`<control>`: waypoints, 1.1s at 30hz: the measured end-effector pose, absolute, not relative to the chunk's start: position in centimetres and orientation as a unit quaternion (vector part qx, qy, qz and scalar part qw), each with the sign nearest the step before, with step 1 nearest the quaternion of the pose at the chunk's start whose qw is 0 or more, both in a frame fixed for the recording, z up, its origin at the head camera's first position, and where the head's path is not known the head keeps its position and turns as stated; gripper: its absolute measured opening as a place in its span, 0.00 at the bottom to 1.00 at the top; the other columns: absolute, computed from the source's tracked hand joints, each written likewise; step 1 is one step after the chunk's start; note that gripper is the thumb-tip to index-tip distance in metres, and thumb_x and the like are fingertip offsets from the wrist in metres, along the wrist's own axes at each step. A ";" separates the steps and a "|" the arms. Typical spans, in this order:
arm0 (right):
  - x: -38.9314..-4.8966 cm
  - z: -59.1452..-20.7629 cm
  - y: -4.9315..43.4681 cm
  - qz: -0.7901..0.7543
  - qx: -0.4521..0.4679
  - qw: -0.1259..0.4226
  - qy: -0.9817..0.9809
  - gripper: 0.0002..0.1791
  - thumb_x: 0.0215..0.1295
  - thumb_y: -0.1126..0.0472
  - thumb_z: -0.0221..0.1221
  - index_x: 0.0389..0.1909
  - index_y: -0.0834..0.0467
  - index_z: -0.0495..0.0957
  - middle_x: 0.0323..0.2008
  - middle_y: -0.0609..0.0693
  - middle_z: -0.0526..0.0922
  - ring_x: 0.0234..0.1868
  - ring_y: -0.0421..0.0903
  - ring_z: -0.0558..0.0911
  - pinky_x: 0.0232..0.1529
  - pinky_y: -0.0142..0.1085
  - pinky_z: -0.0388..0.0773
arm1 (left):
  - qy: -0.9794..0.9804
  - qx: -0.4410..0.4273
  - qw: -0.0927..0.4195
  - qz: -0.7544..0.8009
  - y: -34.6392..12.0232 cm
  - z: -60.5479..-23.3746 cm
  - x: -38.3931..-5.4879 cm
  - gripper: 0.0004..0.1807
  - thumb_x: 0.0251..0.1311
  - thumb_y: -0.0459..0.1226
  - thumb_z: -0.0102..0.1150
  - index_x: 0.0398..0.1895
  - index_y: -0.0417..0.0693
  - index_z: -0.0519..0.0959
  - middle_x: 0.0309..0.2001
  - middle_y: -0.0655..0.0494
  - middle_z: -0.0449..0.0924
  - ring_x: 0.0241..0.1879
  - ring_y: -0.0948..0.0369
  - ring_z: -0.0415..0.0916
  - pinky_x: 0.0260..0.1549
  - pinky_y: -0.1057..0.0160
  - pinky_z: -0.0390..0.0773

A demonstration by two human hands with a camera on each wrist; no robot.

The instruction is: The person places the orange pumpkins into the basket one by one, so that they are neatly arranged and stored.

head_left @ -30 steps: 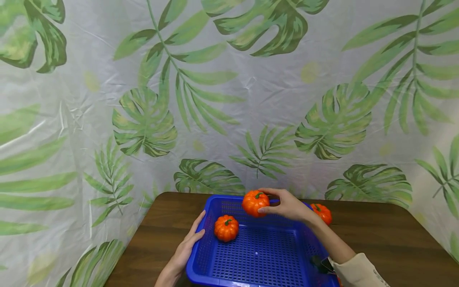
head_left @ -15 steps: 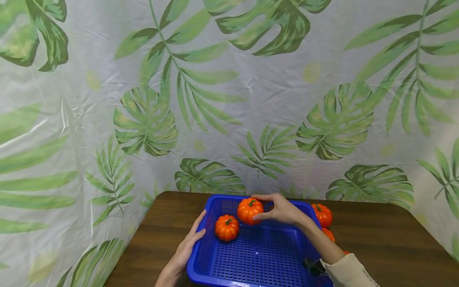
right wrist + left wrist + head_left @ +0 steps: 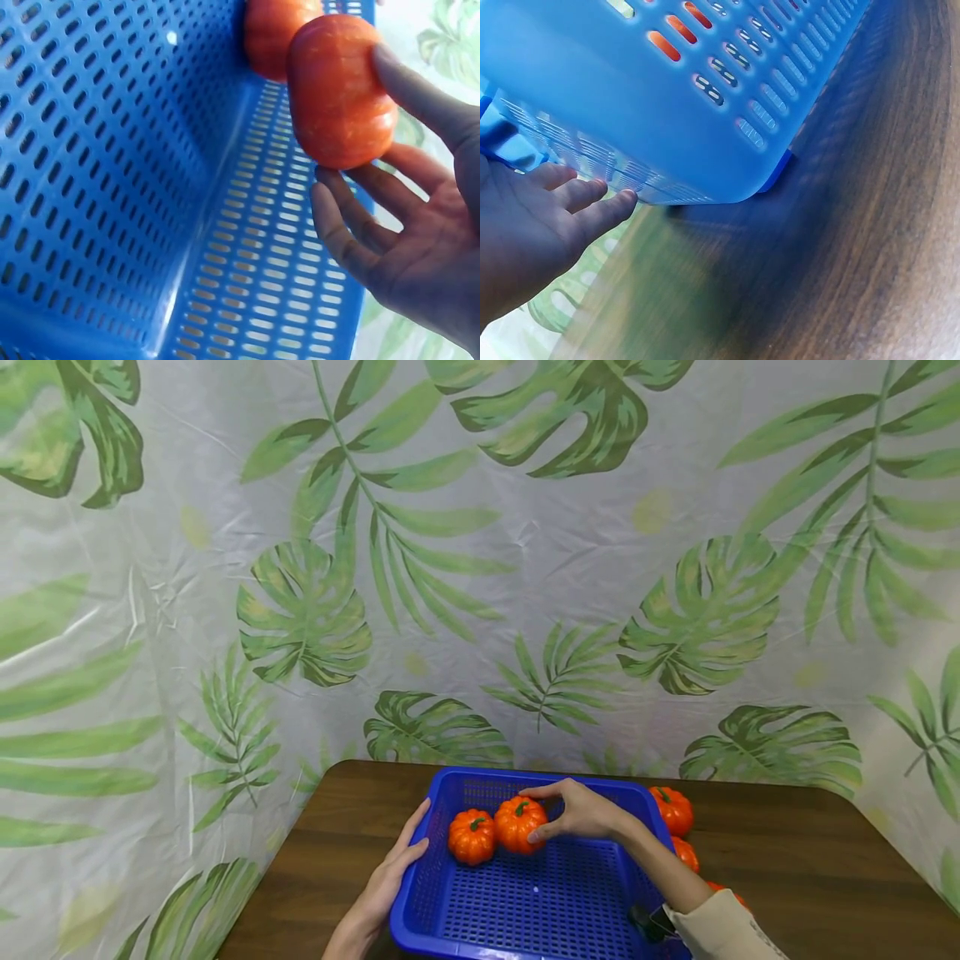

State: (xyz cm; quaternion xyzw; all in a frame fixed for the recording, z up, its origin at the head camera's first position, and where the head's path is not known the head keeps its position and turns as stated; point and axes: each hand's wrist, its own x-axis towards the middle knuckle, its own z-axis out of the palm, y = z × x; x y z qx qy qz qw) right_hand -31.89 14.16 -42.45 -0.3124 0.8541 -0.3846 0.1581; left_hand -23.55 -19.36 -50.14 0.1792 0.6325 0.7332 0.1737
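Note:
In the head view my right hand [image 3: 581, 812] pinches an orange toy pumpkin [image 3: 519, 825] with a green stem, thumb on its near side and fingers on the far side. It is inside a blue plastic basket [image 3: 480, 947], right beside a second orange pumpkin [image 3: 472, 837] near the left wall. The right wrist view shows the held pumpkin [image 3: 337, 94] between thumb and fingertips, overlapping the other pumpkin [image 3: 270, 37]. My left hand [image 3: 386, 885] rests against the basket's left side; in the left wrist view its extended fingers [image 3: 604, 214] touch the outer wall.
Several more orange pumpkins [image 3: 673, 812] stand on the dark wooden table [image 3: 810, 860] along the basket's right side, partly hidden by the basket and right arm. A leaf-patterned sheet [image 3: 570, 568] hangs behind the table. The wrist camera [image 3: 651, 923] sits under the right sleeve.
My right hand has lowered the pumpkin from the level of the back rim into the basket, moving slightly left, beside the other pumpkin. The left hand has stayed in place.

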 end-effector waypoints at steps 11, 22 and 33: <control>-31.8 -43.5 14.0 -0.356 -0.308 0.176 0.865 0.37 0.58 0.60 0.75 0.68 0.67 0.75 0.60 0.64 0.83 0.53 0.55 0.85 0.50 0.42 0.83 | 0.635 0.182 0.173 0.730 -19.3 -50.2 -23.6 0.33 0.85 0.47 0.29 0.85 0.67 0.33 0.85 0.44 0.29 0.68 0.47 0.68 0.61 0.51 0.74; -31.8 -44.1 13.5 -0.328 -0.323 0.161 0.873 0.34 0.53 0.65 0.77 0.62 0.70 0.79 0.55 0.63 0.87 0.53 0.55 0.87 0.54 0.48 0.83 | 0.635 0.190 0.165 0.731 -19.3 -50.0 -23.5 0.34 0.85 0.45 0.29 0.85 0.63 0.31 0.85 0.45 0.28 0.70 0.50 0.66 0.63 0.53 0.73; -31.8 -44.4 13.8 -0.314 -0.330 0.137 0.880 0.34 0.51 0.63 0.79 0.61 0.65 0.82 0.59 0.62 0.85 0.54 0.53 0.85 0.49 0.41 0.84 | 0.645 0.186 0.152 0.725 -19.0 -49.9 -23.5 0.34 0.84 0.45 0.31 0.86 0.62 0.33 0.85 0.45 0.31 0.70 0.51 0.65 0.64 0.56 0.72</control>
